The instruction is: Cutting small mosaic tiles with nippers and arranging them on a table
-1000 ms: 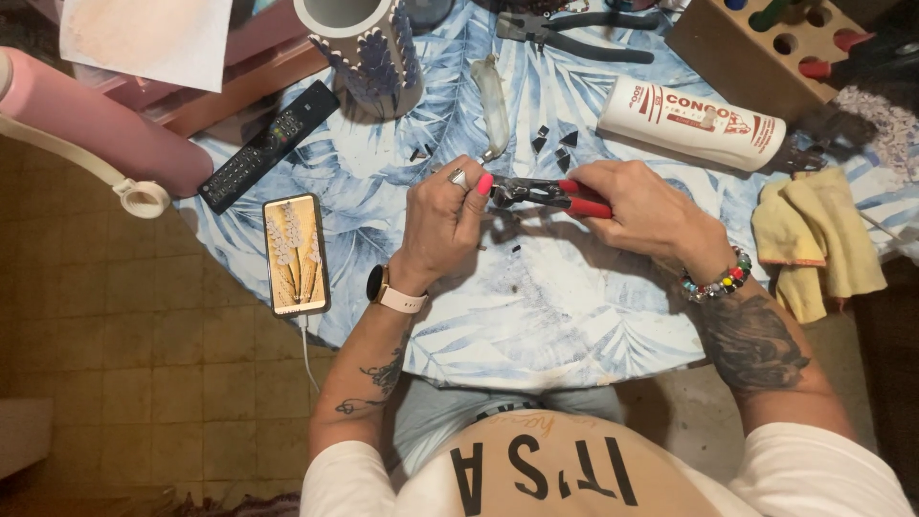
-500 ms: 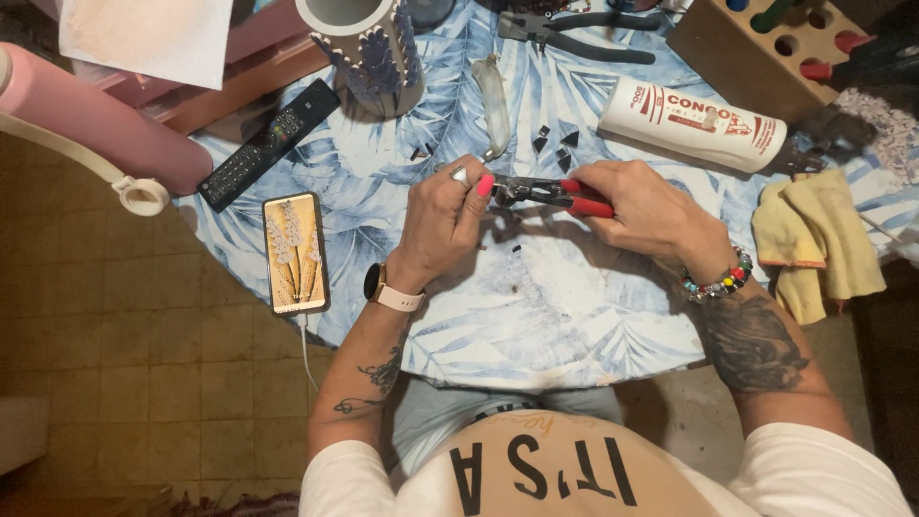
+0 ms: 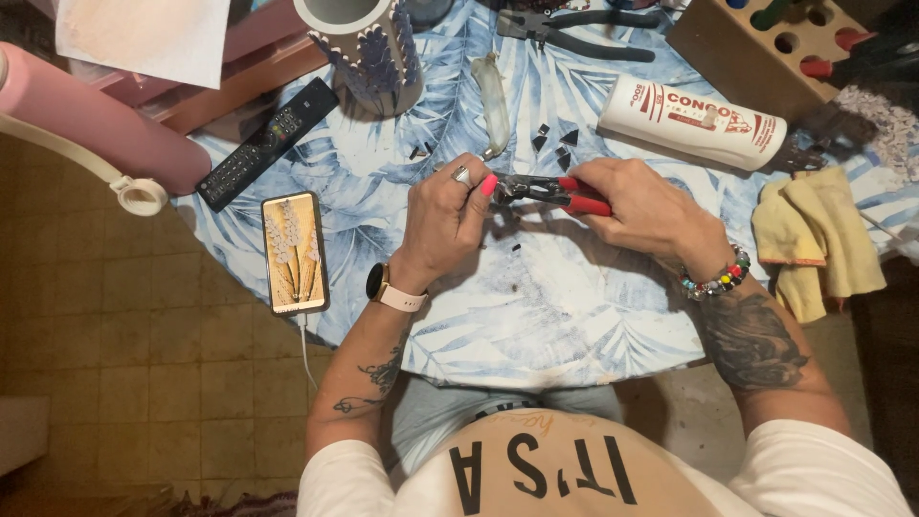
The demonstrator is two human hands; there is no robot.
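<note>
My right hand (image 3: 639, 206) grips red-handled pliers (image 3: 555, 190) over the table's blue leaf-print cloth (image 3: 536, 316). The pliers' jaws point left toward my left hand (image 3: 448, 215). That hand pinches something small at the jaws; the piece itself is too small to make out. Several small dark shards (image 3: 557, 146) lie on the cloth just beyond the pliers. Both hands hover close together above the middle of the table.
A phone (image 3: 294, 252) on a cable and a black remote (image 3: 268, 144) lie at left. A decorated vase (image 3: 369, 48), a white bottle (image 3: 691, 121), large dark pliers (image 3: 574, 29), a wooden holder with holes (image 3: 766, 43) and a yellow cloth (image 3: 814, 239) ring the workspace.
</note>
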